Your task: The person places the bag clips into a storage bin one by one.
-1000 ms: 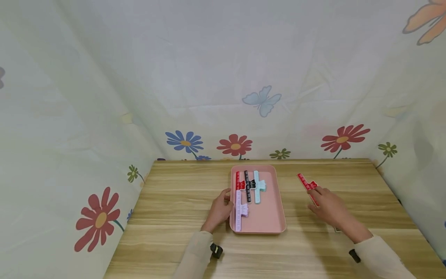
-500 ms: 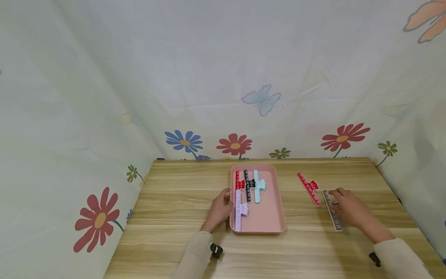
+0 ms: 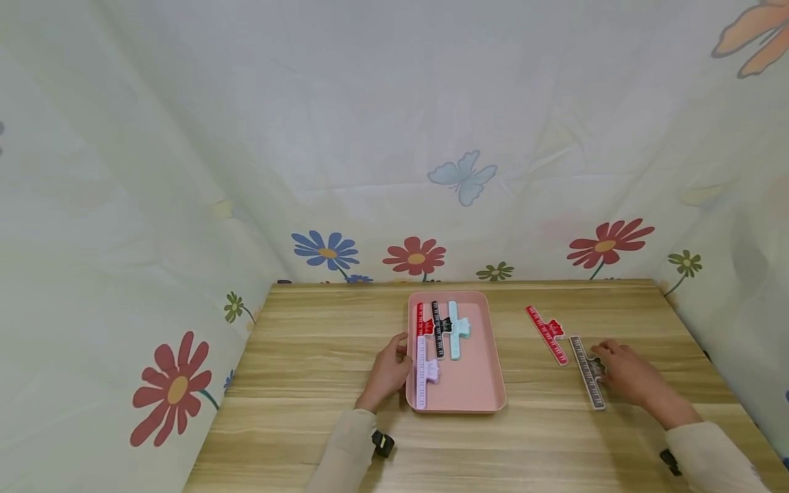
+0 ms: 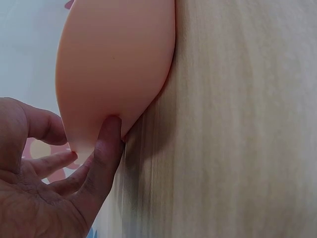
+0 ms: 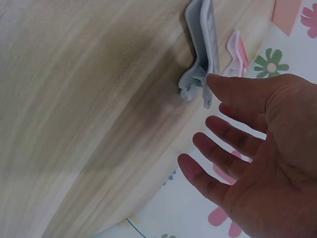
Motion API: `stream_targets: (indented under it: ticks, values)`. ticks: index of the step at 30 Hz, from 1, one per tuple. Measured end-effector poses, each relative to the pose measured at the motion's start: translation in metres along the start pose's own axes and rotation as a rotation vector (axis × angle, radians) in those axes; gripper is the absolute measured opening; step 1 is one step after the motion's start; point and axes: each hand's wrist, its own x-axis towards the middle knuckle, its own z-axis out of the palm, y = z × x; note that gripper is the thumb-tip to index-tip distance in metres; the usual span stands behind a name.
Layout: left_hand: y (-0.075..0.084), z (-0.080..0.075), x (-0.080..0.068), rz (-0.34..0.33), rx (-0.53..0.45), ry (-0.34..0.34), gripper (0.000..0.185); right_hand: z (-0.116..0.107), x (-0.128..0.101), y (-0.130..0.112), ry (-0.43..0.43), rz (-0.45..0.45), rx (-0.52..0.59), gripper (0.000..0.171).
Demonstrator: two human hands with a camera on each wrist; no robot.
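We had drawn our right hand [image 3: 622, 376] back a little; open-fingered, it touched the grey clip [image 3: 587, 371] lying on the surface [image 3: 308, 356]. Just beyond it lay the red clip [image 3: 547, 335], uncovered since a second before. Our left hand [image 3: 390, 370], fingers relaxed, stayed against the pink tray [image 3: 474, 390].

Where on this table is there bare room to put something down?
Bare wood lies left of the left hand, and between the pink tray and the red clip. The tray's right half is bare. It is crowded around the grey clip by the right hand.
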Motion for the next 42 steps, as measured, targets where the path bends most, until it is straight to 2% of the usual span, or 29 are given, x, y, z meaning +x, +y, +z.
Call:
stream_targets:
  ticks: [9, 21, 42]
  values:
    - [0.000, 0.001, 0.000, -0.003, 0.003, 0.006, 0.053, 0.013, 0.001, 0.003, -0.019, -0.046, 0.030, 0.046]
    - [0.000, 0.000, -0.002, 0.000, 0.006, 0.009, 0.053, 0.019, 0.004, -0.001, 0.001, -0.040, 0.007, 0.044]
    - [0.000, 0.001, -0.002, 0.010, 0.000, 0.013, 0.052, 0.017, 0.000, -0.002, 0.019, -0.022, 0.024, 0.043]
